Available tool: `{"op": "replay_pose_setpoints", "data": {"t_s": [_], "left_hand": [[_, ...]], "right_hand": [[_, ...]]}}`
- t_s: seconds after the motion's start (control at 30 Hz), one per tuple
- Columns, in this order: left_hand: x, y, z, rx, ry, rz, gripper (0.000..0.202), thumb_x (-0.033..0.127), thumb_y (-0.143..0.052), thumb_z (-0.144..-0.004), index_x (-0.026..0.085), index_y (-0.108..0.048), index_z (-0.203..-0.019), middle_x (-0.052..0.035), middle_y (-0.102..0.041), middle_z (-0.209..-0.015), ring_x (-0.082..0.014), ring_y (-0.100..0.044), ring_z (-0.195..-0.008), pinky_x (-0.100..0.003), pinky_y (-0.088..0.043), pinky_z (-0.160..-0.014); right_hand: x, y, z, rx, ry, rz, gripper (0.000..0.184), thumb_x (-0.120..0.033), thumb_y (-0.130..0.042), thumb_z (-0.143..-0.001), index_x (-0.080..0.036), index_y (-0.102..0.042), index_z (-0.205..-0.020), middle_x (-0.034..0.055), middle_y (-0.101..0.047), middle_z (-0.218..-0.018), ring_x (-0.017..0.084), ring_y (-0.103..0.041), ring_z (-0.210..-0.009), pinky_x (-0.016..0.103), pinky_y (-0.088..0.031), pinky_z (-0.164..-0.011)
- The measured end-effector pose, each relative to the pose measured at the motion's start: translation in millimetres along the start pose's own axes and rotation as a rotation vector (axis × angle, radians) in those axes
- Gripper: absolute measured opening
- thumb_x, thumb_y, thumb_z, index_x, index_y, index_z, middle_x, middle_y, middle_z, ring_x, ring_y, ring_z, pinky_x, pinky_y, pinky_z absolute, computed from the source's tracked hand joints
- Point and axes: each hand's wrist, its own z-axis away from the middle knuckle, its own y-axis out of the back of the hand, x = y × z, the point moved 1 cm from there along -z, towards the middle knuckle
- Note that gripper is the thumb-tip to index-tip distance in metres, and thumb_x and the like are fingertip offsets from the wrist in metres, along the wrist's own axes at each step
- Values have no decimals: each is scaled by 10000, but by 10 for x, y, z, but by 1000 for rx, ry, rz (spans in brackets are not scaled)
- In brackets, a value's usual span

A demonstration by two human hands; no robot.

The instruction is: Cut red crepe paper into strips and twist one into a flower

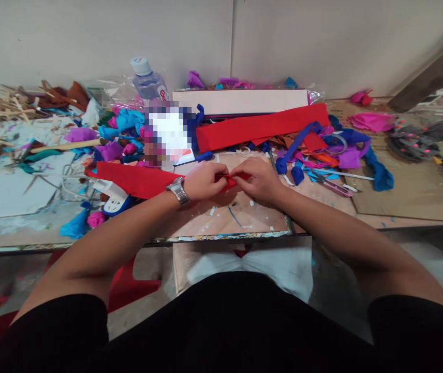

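Both hands meet over the table in the middle of the head view, pinching a strip of red crepe paper [139,180]. My left hand [205,181], with a metal watch [178,190] on its wrist, is closed on the strip, whose long end trails away to the left. Close beside it, my right hand [262,180] is closed on the strip's other end, fingertips nearly touching the left ones. A small red piece shows between and below the fingers. Behind the hands lies another wide red strip [262,127].
A power strip [117,202] lies at left under the red paper. Behind stand a plastic bottle [149,83] and a lit, blurred phone screen [171,129]. Coloured paper scraps surround the work spot. A pink-handled cutter [336,187] and cardboard [392,191] lie at right.
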Motion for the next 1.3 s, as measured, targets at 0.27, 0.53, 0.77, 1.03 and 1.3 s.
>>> {"op": "replay_pose_setpoints", "data": {"t_s": [0.27, 0.53, 0.77, 1.03, 1.3], "left_hand": [[11, 16, -3, -18, -17, 69, 258, 330, -531, -867, 180, -739, -891, -46, -712, -770, -171, -585, -677, -327, -422, -673], [33, 36, -7, 1, 12, 90, 364, 407, -468, -974, 175, -732, -879, -39, -697, -748, -165, -572, -664, -316, -411, -652], [1, 12, -10, 20, 20, 140, 305, 362, -491, -943, 175, -722, -874, -41, -712, -775, -165, -596, -688, -314, -451, -675], [38, 18, 0, 38, -2, 138, 347, 410, -489, -973, 172, -732, -909, -38, -720, -785, -160, -585, -680, -308, -432, -662], [22, -9, -1, 85, 8, 138, 351, 433, -511, -971, 168, -733, -907, -49, -746, -827, -162, -602, -704, -306, -439, -681]], "right_hand": [[10, -3, 8, 21, 6, -3, 139, -252, -664, -950, -240, -792, -1004, 48, -811, -962, 250, -693, -941, 420, -477, -926], [20, -7, -3, 6, 11, -10, 135, -266, -654, -956, -246, -784, -990, 57, -802, -955, 259, -681, -952, 430, -478, -922], [-1, 17, -3, 5, 9, 4, 135, -277, -664, -965, -234, -779, -1023, 61, -802, -971, 254, -685, -947, 423, -478, -918], [35, -6, 7, 30, 20, 25, 122, -281, -673, -973, -231, -778, -1010, 59, -802, -964, 249, -687, -941, 413, -472, -906], [23, 1, -8, 21, -28, 58, 115, -278, -682, -958, -216, -768, -1003, 71, -798, -974, 263, -681, -957, 414, -460, -906]]}}
